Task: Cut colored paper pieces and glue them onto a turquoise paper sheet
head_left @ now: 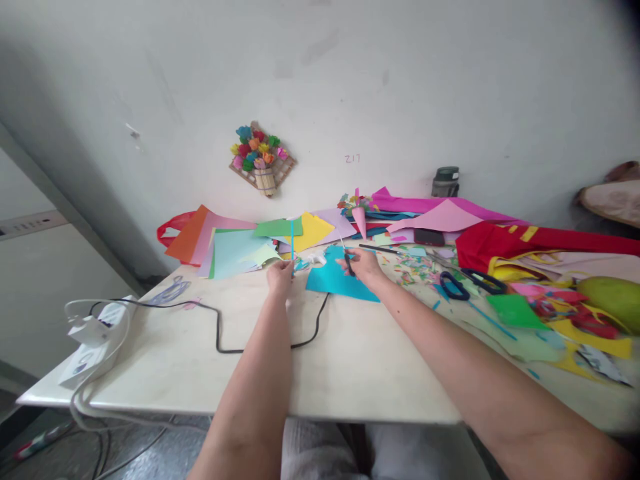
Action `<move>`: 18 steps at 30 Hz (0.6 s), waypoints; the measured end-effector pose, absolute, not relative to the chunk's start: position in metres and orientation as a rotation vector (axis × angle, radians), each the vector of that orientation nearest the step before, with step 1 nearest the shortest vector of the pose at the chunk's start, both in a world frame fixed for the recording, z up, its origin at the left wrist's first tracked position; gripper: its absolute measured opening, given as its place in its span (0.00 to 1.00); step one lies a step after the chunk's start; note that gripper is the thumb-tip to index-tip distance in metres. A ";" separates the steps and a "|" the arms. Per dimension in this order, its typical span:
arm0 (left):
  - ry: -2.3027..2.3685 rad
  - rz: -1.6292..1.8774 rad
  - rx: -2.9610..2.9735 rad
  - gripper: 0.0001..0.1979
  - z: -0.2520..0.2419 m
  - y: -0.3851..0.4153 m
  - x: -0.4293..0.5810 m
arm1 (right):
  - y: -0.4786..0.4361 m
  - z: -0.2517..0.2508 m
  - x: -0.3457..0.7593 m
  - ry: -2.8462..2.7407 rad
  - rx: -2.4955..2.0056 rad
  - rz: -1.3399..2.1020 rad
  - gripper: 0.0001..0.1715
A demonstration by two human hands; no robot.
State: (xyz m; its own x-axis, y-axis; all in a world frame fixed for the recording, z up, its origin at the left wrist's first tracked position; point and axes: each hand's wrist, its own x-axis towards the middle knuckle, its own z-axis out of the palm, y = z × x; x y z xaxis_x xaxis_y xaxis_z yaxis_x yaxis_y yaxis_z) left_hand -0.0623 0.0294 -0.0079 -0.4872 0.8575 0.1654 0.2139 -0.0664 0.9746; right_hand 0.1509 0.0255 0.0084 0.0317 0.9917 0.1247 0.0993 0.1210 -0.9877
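Note:
My left hand (281,275) is closed in a pinch around the lower end of a narrow blue paper strip (293,239), which stands upright above the fingers. To its right, my right hand (361,265) grips small dark-handled scissors (349,264), their thin blades pointing up and away. Under and beside that hand lies a blue paper sheet (330,282) with an uneven upper edge. A crumpled white piece (314,259) rests between the two hands. Small paper scraps (413,270) are scattered right of my right hand.
Coloured sheets (240,250) lie behind my left hand. A black cable (219,330) crosses the table from a power strip (93,350). Large scissors (454,285), a phone (429,237), red cloth (500,243) and a green fruit (610,301) are at the right; a bottle (445,181) stands behind.

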 end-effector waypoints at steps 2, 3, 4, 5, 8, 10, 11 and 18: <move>1.822 1.546 1.238 0.06 -0.011 0.032 -0.069 | 0.029 0.007 0.155 -1.289 -1.217 1.027 0.18; 1.896 1.509 1.288 0.05 -0.011 0.032 -0.071 | 0.031 0.007 0.157 -1.280 -1.214 1.021 0.17; 1.970 1.473 1.332 0.05 -0.011 0.032 -0.073 | 0.033 0.006 0.159 -1.271 -1.212 1.014 0.17; 2.036 1.442 1.370 0.05 -0.011 0.032 -0.074 | 0.034 0.005 0.161 -1.266 -1.214 1.005 0.18; 2.163 1.394 1.419 0.05 -0.010 0.031 -0.075 | 0.038 0.002 0.167 -1.278 -1.246 0.964 0.20; 2.206 1.376 1.419 0.05 -0.010 0.031 -0.075 | 0.041 0.001 0.171 -1.301 -1.267 0.940 0.20; 2.225 1.366 1.416 0.05 -0.010 0.031 -0.075 | 0.042 0.000 0.173 -1.311 -1.273 0.932 0.20; 2.285 1.394 1.295 0.04 -0.005 0.026 -0.072 | 0.053 -0.010 0.183 -1.345 -1.264 0.863 0.17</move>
State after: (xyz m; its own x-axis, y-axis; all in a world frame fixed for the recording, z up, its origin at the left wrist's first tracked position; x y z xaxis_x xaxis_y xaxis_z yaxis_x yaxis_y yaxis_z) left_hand -0.0719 0.0261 -0.0046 -0.6091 0.7431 0.2771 0.5862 0.1865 0.7884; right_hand 0.1831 0.0535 -0.0096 0.1083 0.9721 0.2080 0.2154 0.1813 -0.9595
